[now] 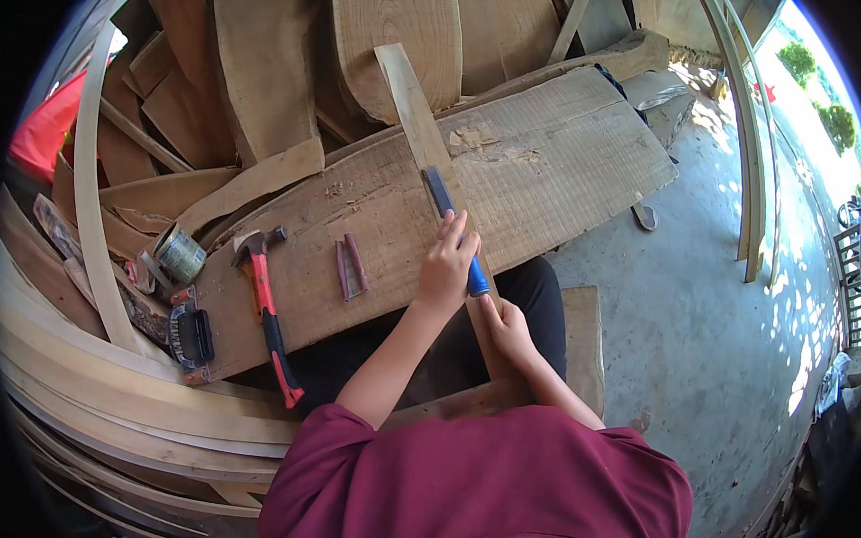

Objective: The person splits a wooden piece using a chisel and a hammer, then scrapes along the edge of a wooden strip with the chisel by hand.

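Observation:
A long narrow wooden strip point(414, 113) lies across the thick plank point(560, 170) and runs down toward my lap. On it rests a chisel point(437, 191) with a wide metal blade pointing away from me and a blue handle. My left hand point(445, 268) is wrapped round the chisel where blade and handle meet. Lower down, my right hand point(509, 331) is closed at the butt of the blue handle, beside the strip. Left of my hands, pink-handled pliers point(352, 267) and a red and black hammer point(269, 313) lie on the plank.
A can point(180, 254) and a black brush point(192, 334) sit at the plank's left end. Wooden boards point(399, 42) lean behind it. Curved wood strips point(151, 402) fill the lower left; upright strips point(743, 125) stand at the right above the concrete floor point(671, 355).

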`<state>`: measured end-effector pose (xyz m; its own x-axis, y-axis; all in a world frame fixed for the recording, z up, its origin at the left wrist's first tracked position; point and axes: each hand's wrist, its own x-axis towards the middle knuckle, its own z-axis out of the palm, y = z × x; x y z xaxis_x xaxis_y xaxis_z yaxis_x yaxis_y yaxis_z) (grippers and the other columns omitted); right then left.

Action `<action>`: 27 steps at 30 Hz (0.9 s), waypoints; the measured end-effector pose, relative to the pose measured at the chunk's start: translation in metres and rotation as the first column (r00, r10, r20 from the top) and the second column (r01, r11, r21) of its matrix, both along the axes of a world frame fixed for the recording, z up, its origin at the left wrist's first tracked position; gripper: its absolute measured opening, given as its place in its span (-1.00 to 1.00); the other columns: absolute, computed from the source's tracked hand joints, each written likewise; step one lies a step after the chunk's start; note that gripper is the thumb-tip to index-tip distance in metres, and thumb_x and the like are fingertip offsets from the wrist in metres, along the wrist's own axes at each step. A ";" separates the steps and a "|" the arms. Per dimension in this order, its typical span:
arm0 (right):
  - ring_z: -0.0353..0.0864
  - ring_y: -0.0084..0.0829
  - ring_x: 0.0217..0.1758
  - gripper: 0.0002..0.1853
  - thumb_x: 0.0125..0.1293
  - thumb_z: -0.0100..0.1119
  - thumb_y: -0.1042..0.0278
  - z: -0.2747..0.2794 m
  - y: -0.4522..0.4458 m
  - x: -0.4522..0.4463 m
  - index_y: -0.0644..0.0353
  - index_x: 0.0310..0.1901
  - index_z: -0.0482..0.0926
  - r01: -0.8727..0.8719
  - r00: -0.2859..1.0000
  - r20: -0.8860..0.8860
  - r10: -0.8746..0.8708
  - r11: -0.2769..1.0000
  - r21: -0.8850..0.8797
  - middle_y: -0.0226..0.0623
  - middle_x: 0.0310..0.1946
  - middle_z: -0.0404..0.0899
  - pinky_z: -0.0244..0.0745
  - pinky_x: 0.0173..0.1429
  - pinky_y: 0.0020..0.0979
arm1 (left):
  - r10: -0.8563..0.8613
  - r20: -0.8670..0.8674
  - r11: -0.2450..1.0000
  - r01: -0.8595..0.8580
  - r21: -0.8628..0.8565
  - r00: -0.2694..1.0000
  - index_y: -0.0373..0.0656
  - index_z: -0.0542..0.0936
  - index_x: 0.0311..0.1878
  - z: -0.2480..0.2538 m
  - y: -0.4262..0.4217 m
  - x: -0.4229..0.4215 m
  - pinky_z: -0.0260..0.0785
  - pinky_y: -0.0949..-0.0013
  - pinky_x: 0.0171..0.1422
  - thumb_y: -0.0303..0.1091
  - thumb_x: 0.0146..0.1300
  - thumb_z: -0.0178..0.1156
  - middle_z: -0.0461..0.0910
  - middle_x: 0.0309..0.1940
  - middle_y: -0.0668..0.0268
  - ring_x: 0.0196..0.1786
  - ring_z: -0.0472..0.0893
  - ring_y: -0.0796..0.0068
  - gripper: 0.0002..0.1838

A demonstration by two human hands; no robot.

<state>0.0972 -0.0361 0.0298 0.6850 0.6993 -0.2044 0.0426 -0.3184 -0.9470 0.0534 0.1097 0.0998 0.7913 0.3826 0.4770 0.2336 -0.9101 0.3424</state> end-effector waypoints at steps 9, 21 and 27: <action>0.43 -0.53 -0.53 -0.56 0.35 0.04 0.07 -0.013 0.000 -0.001 0.38 -0.44 0.49 0.023 0.999 -0.031 -0.020 0.993 0.114 -0.17 -0.65 0.48 0.37 -0.42 -0.34 | -0.047 -0.010 0.996 0.046 -0.079 0.999 -0.25 0.45 -0.32 -0.004 -0.063 -0.050 0.38 0.18 0.23 -0.48 0.11 0.13 0.42 0.12 -0.06 0.24 0.38 -0.08 -0.91; 0.46 -0.49 -0.51 -0.53 0.38 -0.02 0.02 -0.010 0.001 -0.001 0.39 -0.33 0.53 0.012 1.000 -0.023 -0.010 0.995 0.098 -0.17 -0.62 0.50 0.40 -0.37 -0.34 | 0.014 0.055 1.000 -0.014 -0.014 0.998 -0.12 0.39 -0.40 0.019 0.056 0.027 0.47 0.14 0.08 -0.57 0.06 0.11 0.45 0.10 0.01 0.23 0.39 -0.05 -0.87; 0.46 -0.52 -0.50 -0.52 0.38 -0.02 0.02 -0.004 0.001 -0.001 0.40 -0.35 0.53 -0.007 0.998 -0.055 0.010 0.999 0.049 -0.17 -0.62 0.51 0.40 -0.37 -0.36 | 0.022 0.009 1.000 -0.022 -0.011 1.000 -0.10 0.37 -0.38 0.025 0.051 0.023 0.48 0.15 0.05 -0.62 0.01 0.15 0.44 0.11 0.03 0.24 0.39 0.01 -0.80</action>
<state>0.0966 -0.0356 0.0260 0.6674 0.7153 -0.2074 -0.0075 -0.2721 -0.9622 0.0761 0.1603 0.1253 0.7779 0.4051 0.4804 0.2505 -0.9010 0.3543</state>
